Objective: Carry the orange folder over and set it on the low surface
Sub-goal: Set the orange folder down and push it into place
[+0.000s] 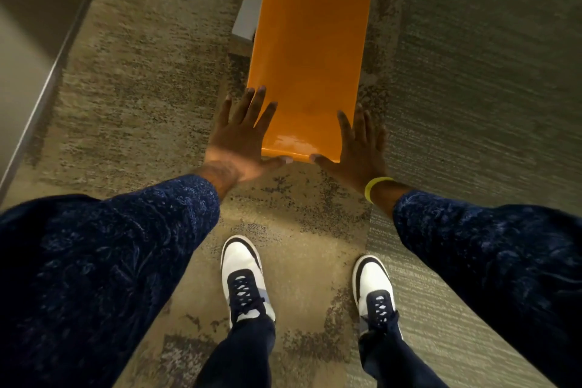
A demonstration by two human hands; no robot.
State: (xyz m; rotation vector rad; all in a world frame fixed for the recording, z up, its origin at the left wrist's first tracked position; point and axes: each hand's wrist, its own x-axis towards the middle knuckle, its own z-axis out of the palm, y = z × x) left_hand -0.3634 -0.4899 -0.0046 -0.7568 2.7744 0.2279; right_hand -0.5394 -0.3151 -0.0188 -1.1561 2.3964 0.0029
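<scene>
A glossy orange folder (310, 69) is held flat in front of me, above patterned carpet. My left hand (244, 135) lies along its near left edge, fingers spread on top and thumb at the near edge. My right hand (357, 143) holds the near right corner the same way, with a yellow band on the wrist. Both hands grip the folder between them. A grey slab-like edge (252, 6) shows just beyond the folder's far left side; the folder partly covers it.
Mottled beige and dark carpet (141, 88) covers the floor. My two white and navy shoes (244, 280) stand below the hands. A dark wall or panel with a metal strip (41, 79) runs along the left.
</scene>
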